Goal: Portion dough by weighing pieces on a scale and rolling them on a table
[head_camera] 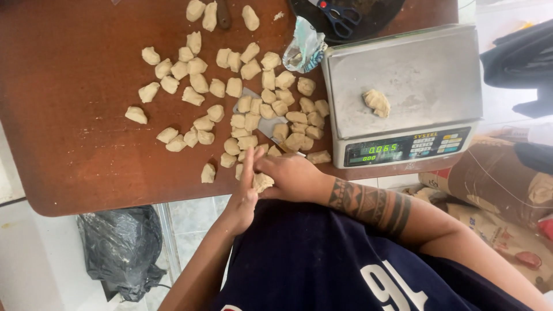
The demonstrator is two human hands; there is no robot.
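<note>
Pale dough piece (262, 182) is being pressed between the left hand (245, 193) and the right hand (292, 177) at the brown table (75, 138) edge, both palms closing on it for rolling, while another lump (377, 102) is lying on the scale (403, 86) beside many cut pieces (242, 98)

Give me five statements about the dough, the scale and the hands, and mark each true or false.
1. One dough lump lies on the scale's steel platform. True.
2. Both hands are pressed around a dough piece at the table edge. True: left hand, right hand.
3. The scissors lie on the scale. False: they lie in the dark round pan above it.
4. The wooden table holds only three dough pieces. False: dozens are scattered on it.
5. A black bag sits on the floor below the table. True.
</note>
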